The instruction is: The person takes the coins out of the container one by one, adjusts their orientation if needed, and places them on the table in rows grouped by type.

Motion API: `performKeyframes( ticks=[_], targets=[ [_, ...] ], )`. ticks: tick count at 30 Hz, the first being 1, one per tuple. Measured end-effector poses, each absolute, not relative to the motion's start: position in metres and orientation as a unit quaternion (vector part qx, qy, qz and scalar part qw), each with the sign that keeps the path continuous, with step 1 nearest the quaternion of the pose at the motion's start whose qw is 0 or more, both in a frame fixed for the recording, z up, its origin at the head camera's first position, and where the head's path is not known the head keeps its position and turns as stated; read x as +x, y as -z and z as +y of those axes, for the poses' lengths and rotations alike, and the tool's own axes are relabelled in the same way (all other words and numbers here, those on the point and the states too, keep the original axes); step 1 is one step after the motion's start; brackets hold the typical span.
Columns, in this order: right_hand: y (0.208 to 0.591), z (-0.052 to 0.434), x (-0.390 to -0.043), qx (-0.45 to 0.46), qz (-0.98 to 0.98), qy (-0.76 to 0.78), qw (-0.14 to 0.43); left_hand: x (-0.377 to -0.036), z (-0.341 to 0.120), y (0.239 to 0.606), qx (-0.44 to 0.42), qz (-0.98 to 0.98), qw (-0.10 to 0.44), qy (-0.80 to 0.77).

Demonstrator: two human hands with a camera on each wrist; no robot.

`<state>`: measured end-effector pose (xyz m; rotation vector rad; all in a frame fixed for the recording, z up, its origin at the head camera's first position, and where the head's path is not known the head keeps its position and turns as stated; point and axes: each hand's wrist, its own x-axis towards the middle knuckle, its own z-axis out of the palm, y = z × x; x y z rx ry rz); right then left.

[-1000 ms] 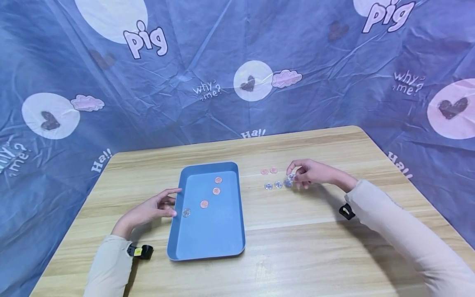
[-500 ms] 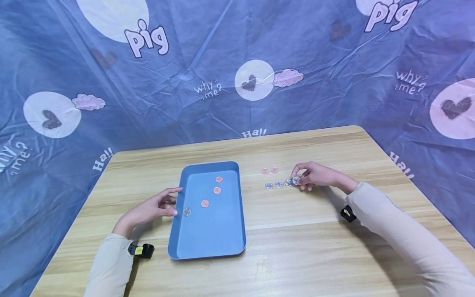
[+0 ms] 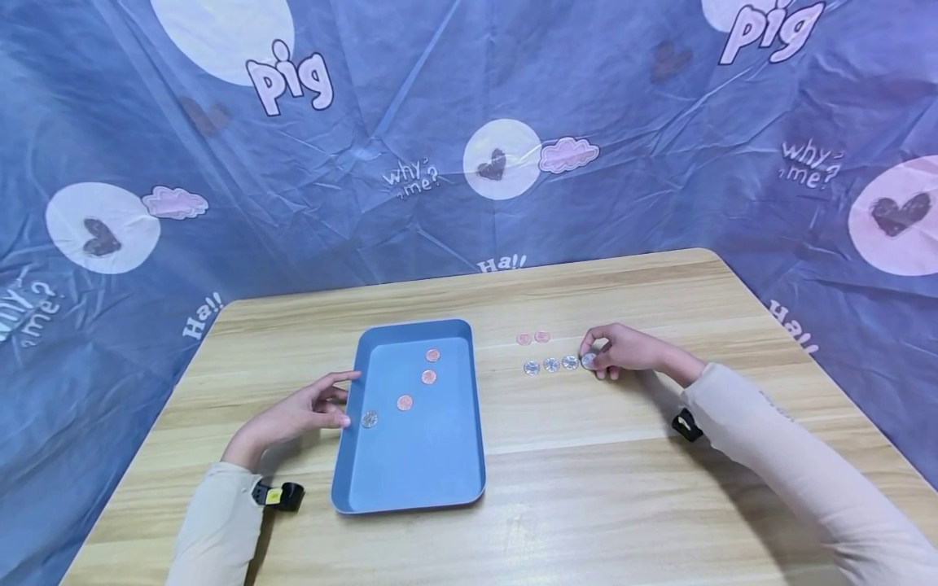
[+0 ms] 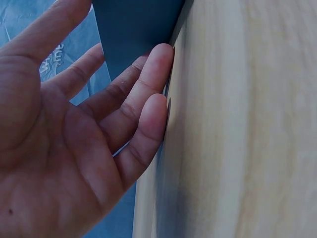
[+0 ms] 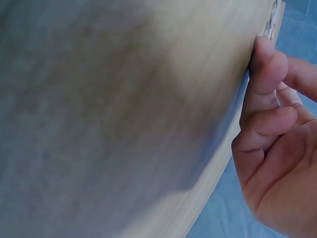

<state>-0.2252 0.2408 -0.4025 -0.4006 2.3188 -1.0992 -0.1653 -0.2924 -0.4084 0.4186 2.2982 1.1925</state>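
Fingertips of my left hand (image 3: 296, 413) touch the left rim of a blue tray (image 3: 410, 476), the fingers loosely bent; in the left wrist view the lower fingers (image 4: 154, 116) rest against the wooden table. Inside the tray lie a silver coin (image 3: 369, 419) and copper coins (image 3: 405, 403). To the right of it, my right hand (image 3: 623, 348) pinches a silver coin (image 3: 589, 360) at the right end of a row of silver coins (image 3: 551, 365). That coin is at the tabletop, partly covered by the fingers. In the right wrist view the curled fingers hide it.
Two copper coins (image 3: 532, 337) lie behind the silver row on the wooden table (image 3: 586, 488). A blue printed cloth (image 3: 440, 228) hangs behind the table's far edge. Black wrist devices are on both sleeves, the left one (image 3: 278, 495) close to the tray.
My right hand has moved slightly right and down with the silver coin, from over the row's third coin to the row's right end. The left hand and tray have stayed put.
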Motion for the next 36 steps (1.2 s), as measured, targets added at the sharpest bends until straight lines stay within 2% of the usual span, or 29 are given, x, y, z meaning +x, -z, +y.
performKeyframes(
  ticks=[16,36],
  targets=[
    [0.4005,0.2341,-0.2247,-0.119,0.881,0.366,0.273,-0.1634,-0.2919,0.4069,0.152,0.844,0.257,-0.446],
    [0.4008,0.2412,-0.2239,-0.114,0.866,0.392,0.288,-0.1643,-0.2926,0.4048,0.171,0.839,0.254,-0.449]
  ],
)
